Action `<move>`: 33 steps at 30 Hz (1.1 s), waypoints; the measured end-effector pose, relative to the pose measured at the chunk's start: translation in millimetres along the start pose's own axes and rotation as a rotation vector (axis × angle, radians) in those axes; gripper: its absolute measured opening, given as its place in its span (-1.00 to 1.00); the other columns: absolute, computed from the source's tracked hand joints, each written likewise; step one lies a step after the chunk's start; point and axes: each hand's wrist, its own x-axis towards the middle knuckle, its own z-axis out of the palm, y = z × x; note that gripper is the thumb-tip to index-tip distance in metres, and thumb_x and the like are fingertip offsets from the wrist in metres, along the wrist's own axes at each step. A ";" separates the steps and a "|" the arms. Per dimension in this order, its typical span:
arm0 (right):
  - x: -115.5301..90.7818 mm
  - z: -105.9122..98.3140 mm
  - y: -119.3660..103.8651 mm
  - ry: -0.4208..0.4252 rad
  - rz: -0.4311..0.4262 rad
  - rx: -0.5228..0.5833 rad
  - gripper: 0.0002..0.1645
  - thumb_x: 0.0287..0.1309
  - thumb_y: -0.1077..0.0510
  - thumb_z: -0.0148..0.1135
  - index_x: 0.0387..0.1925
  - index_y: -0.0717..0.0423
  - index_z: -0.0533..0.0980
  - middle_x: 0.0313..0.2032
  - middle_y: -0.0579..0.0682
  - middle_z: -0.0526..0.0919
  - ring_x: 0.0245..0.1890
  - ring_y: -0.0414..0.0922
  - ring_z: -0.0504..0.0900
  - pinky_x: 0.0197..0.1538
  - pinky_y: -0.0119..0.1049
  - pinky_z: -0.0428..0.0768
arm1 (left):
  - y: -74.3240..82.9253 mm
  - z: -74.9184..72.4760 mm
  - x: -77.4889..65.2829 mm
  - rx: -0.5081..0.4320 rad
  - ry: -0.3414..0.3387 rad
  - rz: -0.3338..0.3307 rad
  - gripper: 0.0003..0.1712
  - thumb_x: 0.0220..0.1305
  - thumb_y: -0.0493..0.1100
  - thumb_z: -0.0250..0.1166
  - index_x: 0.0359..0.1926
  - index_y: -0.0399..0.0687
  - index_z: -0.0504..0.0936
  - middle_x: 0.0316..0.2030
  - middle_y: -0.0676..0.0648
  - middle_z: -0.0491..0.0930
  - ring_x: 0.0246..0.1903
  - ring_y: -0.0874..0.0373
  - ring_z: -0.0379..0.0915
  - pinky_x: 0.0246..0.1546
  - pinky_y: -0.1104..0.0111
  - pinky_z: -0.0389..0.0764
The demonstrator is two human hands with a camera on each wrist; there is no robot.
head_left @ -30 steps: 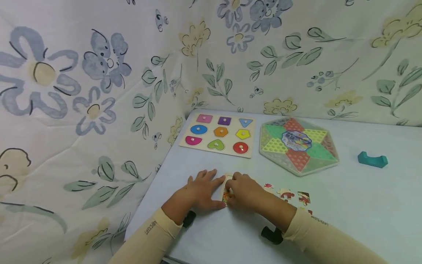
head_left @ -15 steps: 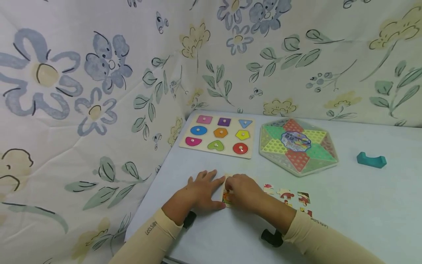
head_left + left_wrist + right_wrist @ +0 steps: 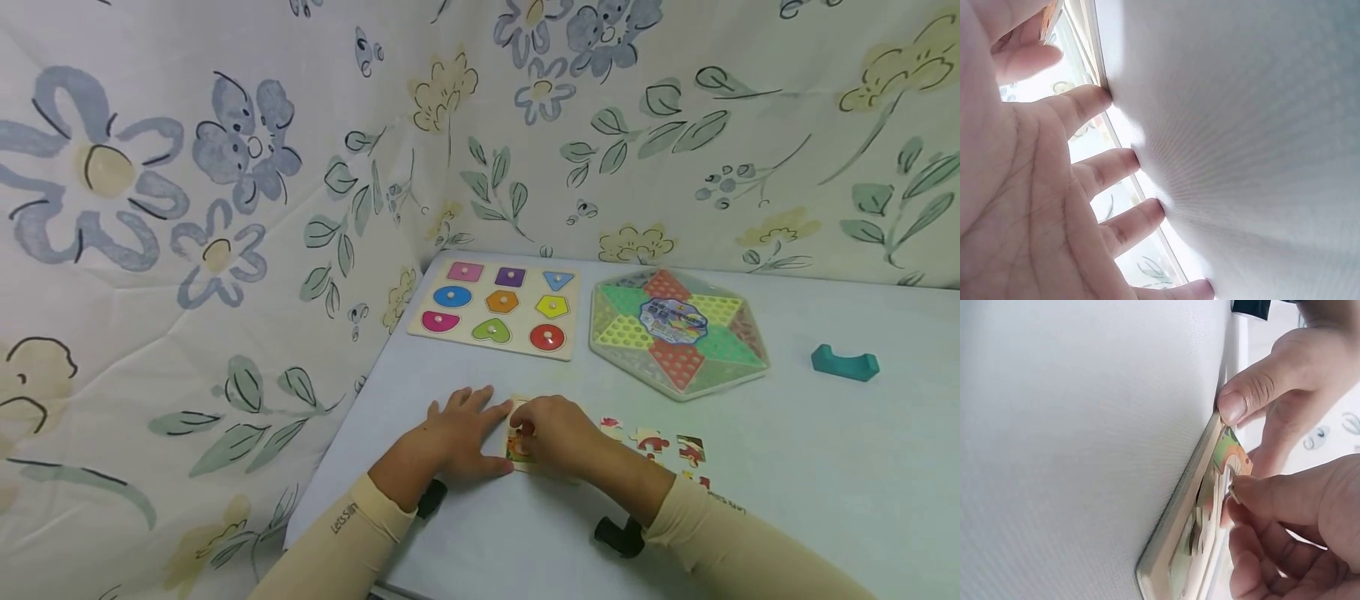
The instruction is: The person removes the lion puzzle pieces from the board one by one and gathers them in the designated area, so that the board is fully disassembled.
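Observation:
A small wooden jigsaw board (image 3: 1169, 528) lies on the white table, part of its picture showing. My left hand (image 3: 467, 437) rests on the table at the board's left side, fingers spread; its thumb (image 3: 1233, 407) touches the board's edge in the right wrist view. Over the board, my right hand (image 3: 564, 437) pinches a small puzzle piece (image 3: 1234, 492) between thumb and fingers. The fingers hide most of that piece. In the left wrist view, the left fingertips (image 3: 1150, 211) touch the table surface.
Several loose puzzle pieces (image 3: 651, 442) lie right of the board, partly behind the right forearm. Farther back are a shape-knob board (image 3: 472, 298) and a hexagonal board game (image 3: 678, 329). A teal block (image 3: 846, 364) sits at the right. Floral cloth (image 3: 645, 125) hangs behind.
The right hand's fingers have shifted and turned slightly over the board, showing a little more of its picture. The left hand has stayed in place.

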 end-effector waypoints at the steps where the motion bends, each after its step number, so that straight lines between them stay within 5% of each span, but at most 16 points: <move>1: 0.1 -0.3 0.4 -0.002 -0.001 0.003 -0.71 0.12 0.23 0.51 -0.07 0.09 0.74 -0.36 -0.12 0.69 -0.26 -0.13 0.52 -0.04 -0.18 0.64 | 0.0 0.0 -0.1 0.002 0.000 0.001 0.05 0.13 0.42 0.38 0.58 0.43 0.17 0.61 -0.01 0.04 0.57 -0.17 -0.10 0.40 -0.39 0.11; 13: -7.6 -14.2 6.3 -0.007 -0.044 0.098 -0.81 0.18 0.23 0.47 -0.16 -0.01 0.72 -0.41 -0.22 0.64 -0.32 -0.19 0.54 -0.13 -0.27 0.63 | 1.6 -0.9 0.1 0.018 -0.009 -0.011 0.07 0.12 0.44 0.38 0.59 0.42 0.16 0.60 -0.02 0.04 0.57 -0.18 -0.08 0.39 -0.39 0.14; 24: -51.0 -42.8 32.6 0.064 -0.025 0.068 -0.84 0.24 0.24 0.41 -0.20 -0.08 0.68 -0.42 -0.23 0.66 -0.37 -0.26 0.55 -0.26 -0.34 0.59 | 1.9 0.7 0.7 0.014 -0.009 -0.018 0.06 0.14 0.45 0.37 0.59 0.43 0.15 0.60 -0.02 0.04 0.57 -0.18 -0.10 0.42 -0.37 0.11; 33: -88.9 -37.5 59.6 0.062 0.074 0.082 -0.83 0.18 0.22 0.46 -0.25 -0.11 0.66 -0.47 -0.25 0.61 -0.45 -0.26 0.53 -0.40 -0.40 0.54 | 2.4 1.5 -0.3 0.006 -0.003 -0.006 0.05 0.16 0.42 0.37 0.59 0.39 0.15 0.61 -0.04 0.04 0.57 -0.18 -0.10 0.42 -0.37 0.10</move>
